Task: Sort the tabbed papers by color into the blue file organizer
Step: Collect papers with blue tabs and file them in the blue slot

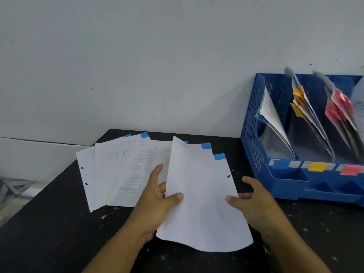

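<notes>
Both hands hold a small stack of white sheets with blue tabs (201, 194) above the black table. My left hand (157, 201) grips its left edge, thumb on top. My right hand (254, 201) grips the right edge the same way. Several more blue-tabbed sheets (120, 170) lie fanned on the table to the left. The blue file organizer (254, 138) stands at the right against the wall. Its left slot holds blue-tabbed papers (270, 113), the middle slot yellow-tabbed papers (301, 107), and the right slot red-tabbed papers (338, 109). Blue, yellow and red labels mark its front.
The black table (59, 223) is speckled with white flecks; its left edge runs diagonally to the far corner. A grey wall (157, 66) rises right behind the table and organizer. A further sheet shows at the organizer's far right edge (359, 103).
</notes>
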